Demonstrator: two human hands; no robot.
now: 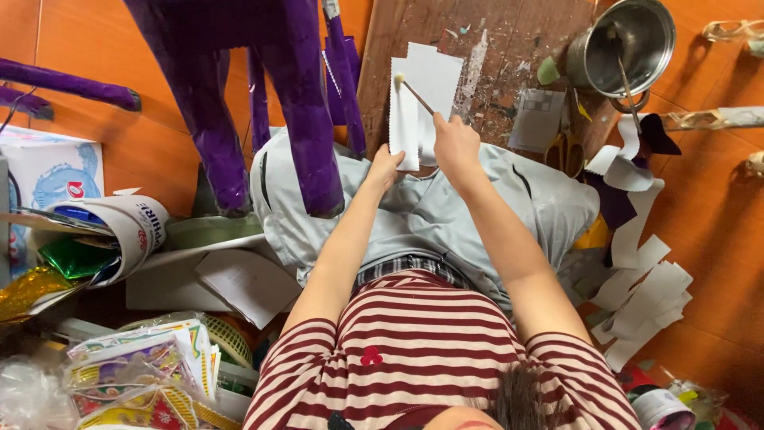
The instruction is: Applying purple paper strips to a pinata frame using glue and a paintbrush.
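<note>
Brushing glue | right hand (455, 142) pinches brush (415, 94) | left hand (385, 167) fingers pin white paper strip (404, 119) at board (509, 48) edge | go light, even strokes imo

Well left of the left hand's fingers (387, 162), a white roll with a red-and-blue label (142, 224) lies on its side. Farther left lies a flat white package with blue print and a small red badge (56, 171). Below, near the frame's lower left, colourful printed packets (143, 370) are piled.
</note>
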